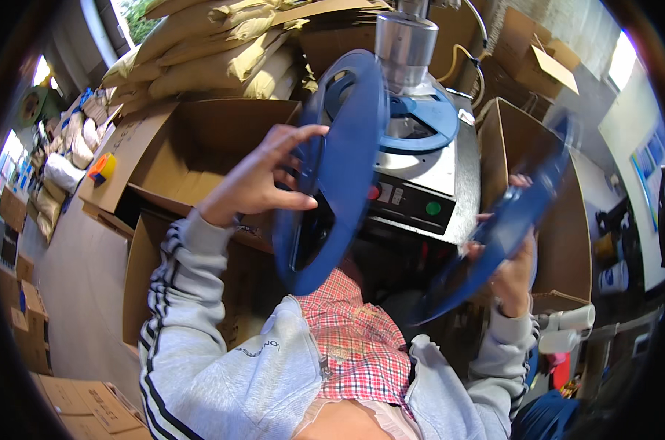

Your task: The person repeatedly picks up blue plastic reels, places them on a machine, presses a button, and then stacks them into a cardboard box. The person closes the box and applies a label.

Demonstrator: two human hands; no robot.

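Observation:
Left of the machine, my left hand (pixel 270 176) is closed on a blue plastic reel (pixel 358 139), held up on edge with its cut-out openings facing sideways. My right hand (pixel 514 275) grips another blue reel piece (pixel 512 216), tilted and smeared by motion, over the machine's right side. Between them, a third blue reel part (pixel 442 121) lies flat on the bench machine's pale top plate (pixel 420 167). A silver metal cylinder (pixel 406 48) stands over that part. The machine's front has a red button (pixel 375 192) and a green button (pixel 433 209).
An open cardboard box (pixel 222 121) stands left of the machine, another (pixel 571 220) at its right. Stacked tan sacks (pixel 207 66) rise behind. An orange-and-blue tape roll (pixel 102 168) rests on a box flap. More blue reel parts (pixel 549 418) sit low at right.

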